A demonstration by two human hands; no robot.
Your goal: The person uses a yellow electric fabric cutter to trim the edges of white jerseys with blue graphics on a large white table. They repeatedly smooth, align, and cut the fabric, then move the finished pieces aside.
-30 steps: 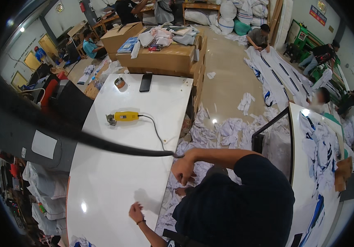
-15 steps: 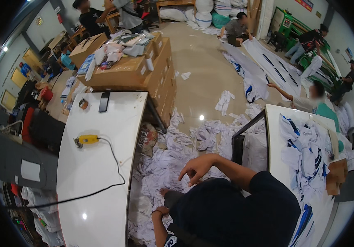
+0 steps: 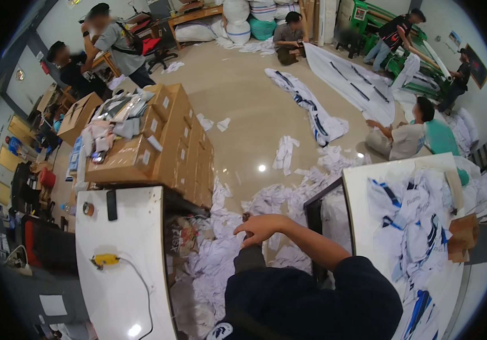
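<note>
Whereas a second ago the right hand (image 3: pixel 261 228) was near the white desk (image 3: pixel 120 238), it now hovers over the floor's white fabric scraps (image 3: pixel 218 258), fingers curled together, apparently holding nothing; the left hand is out of view.

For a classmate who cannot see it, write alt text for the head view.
A right hand reaches forward over a heap of white paper scraps between two white tables. The left hand is out of sight. Stacked cardboard boxes stand beyond.

Wearer seen from above: dark navy short-sleeved shirt (image 3: pixel 311 300) with a small white printed mark at its lower edge; bare forearm; right hand (image 3: pixel 260 226) ungloved.
</note>
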